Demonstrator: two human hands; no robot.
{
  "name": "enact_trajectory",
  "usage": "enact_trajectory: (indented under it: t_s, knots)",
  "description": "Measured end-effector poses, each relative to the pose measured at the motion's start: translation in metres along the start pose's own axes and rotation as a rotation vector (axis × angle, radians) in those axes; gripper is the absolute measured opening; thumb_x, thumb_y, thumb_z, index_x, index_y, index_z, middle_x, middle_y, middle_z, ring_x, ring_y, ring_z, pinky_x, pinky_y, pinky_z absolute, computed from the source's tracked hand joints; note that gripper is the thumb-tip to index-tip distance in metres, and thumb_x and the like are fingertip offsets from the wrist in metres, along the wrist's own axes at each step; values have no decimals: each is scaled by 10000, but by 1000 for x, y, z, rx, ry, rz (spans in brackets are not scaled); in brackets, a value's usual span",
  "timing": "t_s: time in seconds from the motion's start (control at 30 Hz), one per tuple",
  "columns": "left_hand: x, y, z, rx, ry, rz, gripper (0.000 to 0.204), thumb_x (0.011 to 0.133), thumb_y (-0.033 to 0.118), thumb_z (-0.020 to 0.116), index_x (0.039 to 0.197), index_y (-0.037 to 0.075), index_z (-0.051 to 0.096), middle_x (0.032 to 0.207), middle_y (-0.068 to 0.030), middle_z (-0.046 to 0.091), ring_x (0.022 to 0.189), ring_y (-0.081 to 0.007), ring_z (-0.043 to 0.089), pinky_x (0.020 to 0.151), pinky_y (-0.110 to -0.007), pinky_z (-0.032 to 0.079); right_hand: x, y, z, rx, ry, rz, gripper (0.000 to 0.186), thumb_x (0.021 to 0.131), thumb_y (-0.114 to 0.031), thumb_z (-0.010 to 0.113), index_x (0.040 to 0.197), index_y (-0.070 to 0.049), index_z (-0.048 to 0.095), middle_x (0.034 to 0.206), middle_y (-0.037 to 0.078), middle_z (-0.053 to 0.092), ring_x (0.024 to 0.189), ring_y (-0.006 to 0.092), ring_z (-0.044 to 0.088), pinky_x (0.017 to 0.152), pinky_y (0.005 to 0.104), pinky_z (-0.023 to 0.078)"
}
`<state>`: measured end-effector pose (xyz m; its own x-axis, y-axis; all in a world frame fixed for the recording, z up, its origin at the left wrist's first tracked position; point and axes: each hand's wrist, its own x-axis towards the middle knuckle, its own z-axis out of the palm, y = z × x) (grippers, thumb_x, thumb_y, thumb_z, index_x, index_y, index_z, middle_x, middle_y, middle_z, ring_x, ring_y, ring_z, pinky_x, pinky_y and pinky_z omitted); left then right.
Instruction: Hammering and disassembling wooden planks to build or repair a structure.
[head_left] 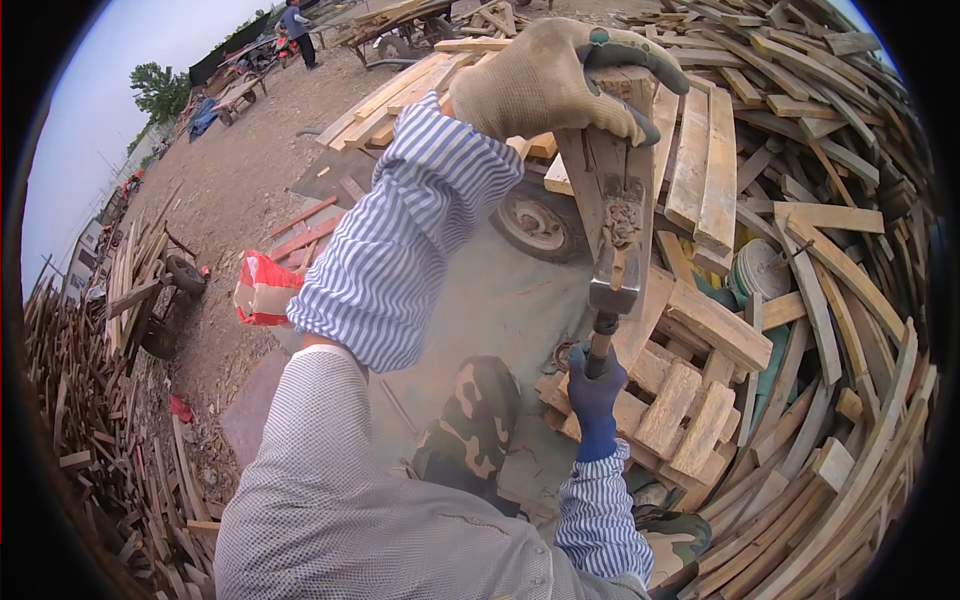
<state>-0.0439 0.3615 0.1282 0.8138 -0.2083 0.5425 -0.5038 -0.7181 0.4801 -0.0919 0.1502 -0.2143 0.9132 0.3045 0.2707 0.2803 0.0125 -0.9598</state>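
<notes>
My left hand [545, 85], in a beige glove with grey fingertips, grips the top of a worn wooden board [585, 165] held steeply upright, with a chewed, splintered patch on its face. My right hand [595, 400], in a blue glove, is closed around the handle of a hammer, whose metal head [615, 292] lies against the board below that patch. Cut wood blocks [670, 415] are stacked beside my right hand.
A large pile of loose planks [835, 300] fills the right side. A wheel [535, 225] sits behind the board. A red-and-white sack [262, 290], scrap wood [100, 420] and a white bucket [758, 270] lie around. Another person [300, 30] stands far off at upper left, near carts.
</notes>
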Motion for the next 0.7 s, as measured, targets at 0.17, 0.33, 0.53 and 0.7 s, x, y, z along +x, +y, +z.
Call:
enact_trajectory:
  t_s: [0.17, 0.33, 0.53, 0.7]
  knots:
    - [-30, 76, -15, -249, -7, -198, 488, 745, -65, 712, 1227, -36, 641, 861, -19, 690, 793, -88, 664, 766, -230, 555, -9, -13, 9, -71, -46, 12, 172, 852, -108, 729, 939, -34, 601, 683, 97, 590, 621, 152, 581, 595, 330, 482]
    - [-22, 80, 20, 84, 108, 204, 385, 708, 50, 765, 1083, -22, 714, 924, -97, 743, 835, -147, 693, 785, -275, 558, -60, -42, -79, -187, -40, 134, 132, 873, -120, 701, 925, -29, 620, 659, 45, 596, 602, 94, 542, 612, 296, 480]
    - [-13, 156, 27, -111, 30, -58, 341, 715, 90, 779, 1043, 11, 735, 894, -91, 765, 835, -145, 709, 786, -280, 557, -117, -128, -137, -135, -3, 317, 119, 840, -118, 727, 855, -35, 643, 668, -20, 600, 605, 58, 550, 577, 253, 456]
    - [-1, 161, 41, -206, -48, 56, 319, 714, 84, 784, 1021, 9, 739, 874, -76, 765, 817, -143, 711, 761, -258, 557, -143, -138, -160, -70, 17, 384, 120, 820, -113, 742, 857, -31, 662, 674, -13, 606, 594, 57, 545, 567, 243, 448]
